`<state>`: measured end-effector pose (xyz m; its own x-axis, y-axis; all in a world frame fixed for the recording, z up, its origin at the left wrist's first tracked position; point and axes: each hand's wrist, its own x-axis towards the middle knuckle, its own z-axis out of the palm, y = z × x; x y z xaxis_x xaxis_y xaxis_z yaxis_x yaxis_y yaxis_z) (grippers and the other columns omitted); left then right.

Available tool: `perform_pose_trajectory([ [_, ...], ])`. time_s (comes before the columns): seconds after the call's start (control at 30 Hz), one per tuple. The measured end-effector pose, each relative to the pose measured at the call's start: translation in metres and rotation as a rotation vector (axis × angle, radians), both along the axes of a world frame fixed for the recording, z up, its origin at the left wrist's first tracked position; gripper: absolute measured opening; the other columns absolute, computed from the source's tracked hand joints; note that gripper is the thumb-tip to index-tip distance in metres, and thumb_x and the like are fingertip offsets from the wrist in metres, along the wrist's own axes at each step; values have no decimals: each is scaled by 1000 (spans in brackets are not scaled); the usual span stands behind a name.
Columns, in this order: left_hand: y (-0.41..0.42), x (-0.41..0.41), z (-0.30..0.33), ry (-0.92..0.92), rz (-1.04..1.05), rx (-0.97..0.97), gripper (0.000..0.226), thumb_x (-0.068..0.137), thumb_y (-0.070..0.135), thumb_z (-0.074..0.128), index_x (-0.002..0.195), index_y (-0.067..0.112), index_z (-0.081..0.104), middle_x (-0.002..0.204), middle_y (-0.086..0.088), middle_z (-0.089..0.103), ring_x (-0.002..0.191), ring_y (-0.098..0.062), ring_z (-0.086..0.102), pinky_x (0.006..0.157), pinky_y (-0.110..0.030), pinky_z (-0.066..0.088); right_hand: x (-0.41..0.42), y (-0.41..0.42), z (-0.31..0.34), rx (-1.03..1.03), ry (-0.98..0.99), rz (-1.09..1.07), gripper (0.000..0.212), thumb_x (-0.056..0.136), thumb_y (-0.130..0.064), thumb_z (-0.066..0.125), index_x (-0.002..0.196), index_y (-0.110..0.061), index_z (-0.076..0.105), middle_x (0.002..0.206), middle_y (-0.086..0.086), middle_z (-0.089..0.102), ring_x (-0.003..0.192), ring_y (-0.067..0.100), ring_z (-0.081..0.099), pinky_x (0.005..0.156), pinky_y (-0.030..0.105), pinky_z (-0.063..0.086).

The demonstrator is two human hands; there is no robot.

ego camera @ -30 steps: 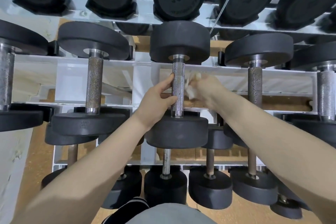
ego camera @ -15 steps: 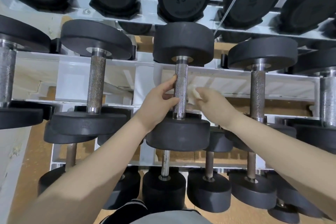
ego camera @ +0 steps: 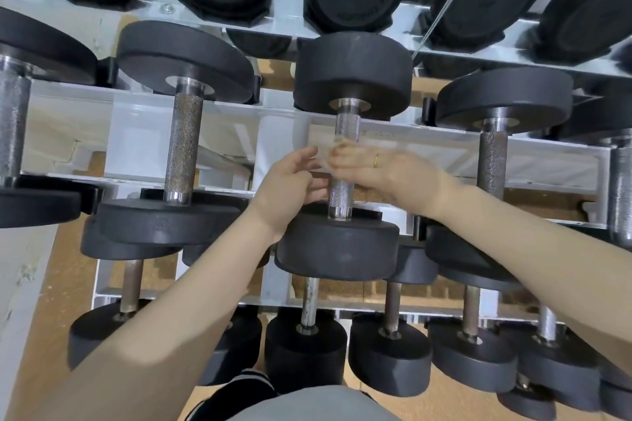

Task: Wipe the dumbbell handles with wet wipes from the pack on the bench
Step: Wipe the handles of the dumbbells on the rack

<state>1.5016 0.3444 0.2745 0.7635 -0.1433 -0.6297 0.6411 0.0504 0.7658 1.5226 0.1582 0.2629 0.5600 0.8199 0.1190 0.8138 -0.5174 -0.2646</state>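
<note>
1. Head view: the right hand [ego camera: 383,171] is curling round the knurled handle [ego camera: 345,161] of the middle dumbbell [ego camera: 342,164], which is lying on the middle shelf of the rack [ego camera: 136,133], with a blurred pale wet wipe [ego camera: 337,143] seemingly bunched under its fingers.
2. The left hand [ego camera: 290,188] is hovering just beside the handle, fingers loosely spread and gripping nothing.
3. Progress, as a judgement: this handle is being wiped mid-length; its bare upper and lower ends are looking unfinished.
4. Neighbouring dumbbell handles, such as the left one [ego camera: 183,147], are showing no wipe on them; which are cleaned, I cannot tell.
5. The pack and the bench are not showing here.
</note>
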Motion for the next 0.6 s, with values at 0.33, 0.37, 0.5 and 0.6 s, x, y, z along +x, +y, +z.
perform_pose_trajectory([
  [0.33, -4, -1, 1, -22, 122, 90, 41, 91, -6, 29, 125, 7, 48, 113, -5, 54, 90, -14, 59, 83, -23, 50, 9, 6, 40, 166, 49, -217, 42, 81, 1, 35, 106, 0, 68, 114, 17, 66, 107, 32, 62, 96, 32, 43],
  [0.37, -4, -1, 0, -34, 150, 98, 40, 91, -5, 30, 125, 8, 47, 112, -4, 53, 92, -14, 58, 84, -24, 49, 19, 11, 42, 141, -37, -239, 40, 81, 3, 36, 105, 1, 68, 113, 18, 66, 108, 32, 61, 96, 34, 44],
  [0.5, -4, -1, -1, -53, 262, 127, 30, 93, -1, 33, 115, 14, 48, 112, -2, 50, 103, -17, 53, 97, -32, 44, 34, 32, 24, -178, 26, -39, 33, 75, -9, 33, 81, -3, 65, 76, 13, 66, 79, 34, 65, 67, 38, 56],
  [0.6, -3, -2, -2, -62, 281, 150, 28, 94, 1, 35, 112, 15, 50, 116, -2, 50, 110, -17, 52, 103, -33, 43, 38, 35, 19, -307, 158, -67, 22, 77, -12, 41, 86, -7, 61, 74, 13, 63, 81, 34, 57, 72, 42, 50],
])
